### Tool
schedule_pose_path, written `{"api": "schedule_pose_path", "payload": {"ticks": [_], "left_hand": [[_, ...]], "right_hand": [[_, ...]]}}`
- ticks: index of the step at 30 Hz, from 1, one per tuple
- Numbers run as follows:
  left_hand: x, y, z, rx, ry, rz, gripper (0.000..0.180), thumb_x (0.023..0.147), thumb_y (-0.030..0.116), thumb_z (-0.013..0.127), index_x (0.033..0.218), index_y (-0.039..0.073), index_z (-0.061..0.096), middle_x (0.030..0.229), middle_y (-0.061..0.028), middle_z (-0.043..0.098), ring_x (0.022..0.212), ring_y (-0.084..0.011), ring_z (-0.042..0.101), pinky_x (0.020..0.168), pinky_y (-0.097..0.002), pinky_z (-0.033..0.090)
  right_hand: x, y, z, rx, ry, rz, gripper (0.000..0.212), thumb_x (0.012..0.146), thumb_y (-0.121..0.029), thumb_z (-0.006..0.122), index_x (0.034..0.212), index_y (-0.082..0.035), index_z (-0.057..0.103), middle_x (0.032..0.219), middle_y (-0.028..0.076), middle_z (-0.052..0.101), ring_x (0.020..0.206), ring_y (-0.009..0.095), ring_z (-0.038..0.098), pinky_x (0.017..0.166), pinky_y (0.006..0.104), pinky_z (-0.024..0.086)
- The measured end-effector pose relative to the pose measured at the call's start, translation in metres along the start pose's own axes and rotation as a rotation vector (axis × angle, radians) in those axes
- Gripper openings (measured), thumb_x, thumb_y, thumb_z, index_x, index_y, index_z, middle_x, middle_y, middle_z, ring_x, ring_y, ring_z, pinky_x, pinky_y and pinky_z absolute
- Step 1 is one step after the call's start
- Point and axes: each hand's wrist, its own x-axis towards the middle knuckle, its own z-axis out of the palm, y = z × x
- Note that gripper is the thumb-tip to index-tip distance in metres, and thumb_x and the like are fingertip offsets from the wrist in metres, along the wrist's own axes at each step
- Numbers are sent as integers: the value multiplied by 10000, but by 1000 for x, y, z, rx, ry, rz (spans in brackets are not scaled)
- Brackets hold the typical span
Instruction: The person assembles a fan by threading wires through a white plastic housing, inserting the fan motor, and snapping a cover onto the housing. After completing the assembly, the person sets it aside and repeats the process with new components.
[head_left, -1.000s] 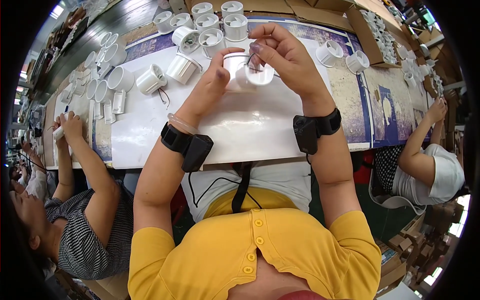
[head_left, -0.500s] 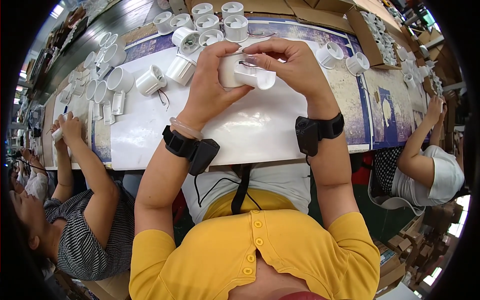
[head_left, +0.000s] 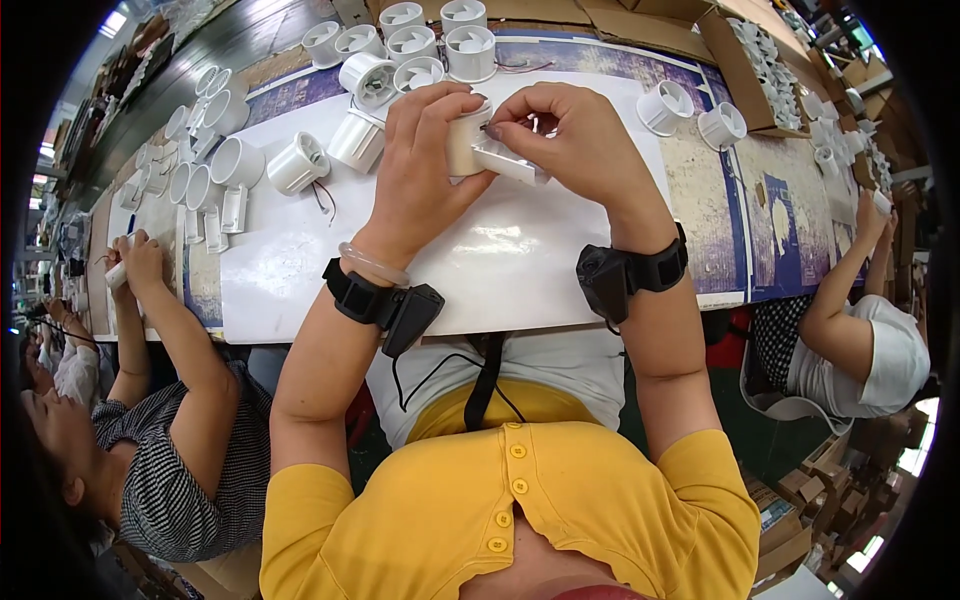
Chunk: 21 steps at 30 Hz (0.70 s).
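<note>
My left hand (head_left: 415, 165) is wrapped round a white cylindrical plastic fan housing (head_left: 464, 147), with the thumb under it and the fingers over its far side. A white trough-shaped arm (head_left: 512, 165) sticks out from the housing toward the right. At the housing's side my right hand (head_left: 585, 145) is closed in a pinch on a thin dark wire (head_left: 489, 130); the fingers cover most of it. Beyond my left hand a similar fan housing (head_left: 356, 140) lies tilted on the white sheet. Another fan housing (head_left: 298, 164) with loose wires rests to its left.
Several fan housings (head_left: 470, 52) stand at the back of the table. More white parts (head_left: 238, 162) are at the left. Two fan housings (head_left: 665, 107) sit on the right, near a cardboard box (head_left: 745, 75) of small white parts. Co-workers (head_left: 180, 450) sit on both sides.
The housing has turned a little, so its trough-shaped arm shows more edge-on. My right fingers have come together at the wire beside it, and the right wrist has shifted slightly left.
</note>
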Motion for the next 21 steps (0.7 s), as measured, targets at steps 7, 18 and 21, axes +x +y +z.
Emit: {"api": "schedule_pose_path", "payload": {"ticks": [7, 18, 21], "left_hand": [[-1, -4, 0, -102, -95, -38, 636, 588, 88, 800, 1153, 98, 509, 1157, -102, 522, 1067, -301, 502, 901, -387, 436], [-8, 6, 3, -608, -172, -267, 572, 620, 103, 803, 1116, 79, 519, 1134, -96, 522, 1031, -278, 538, 866, -348, 466], [-10, 6, 5, -697, -50, -213, 555, 607, 95, 803, 1088, 87, 527, 1136, -96, 522, 1029, -272, 540, 849, -345, 471]], "right_hand": [[0, 8, 0, -380, 160, -429, 154, 797, -162, 706, 838, -17, 675, 659, -13, 595, 592, 54, 480, 536, 218, 400], [3, 7, -11, 233, -17, 36, 164, 841, -179, 690, 827, -16, 674, 697, -31, 599, 632, 24, 492, 552, 174, 381], [5, 8, -7, 308, 0, 22, 165, 843, -185, 693, 830, -21, 675, 700, -34, 599, 638, 23, 494, 559, 171, 383]]}}
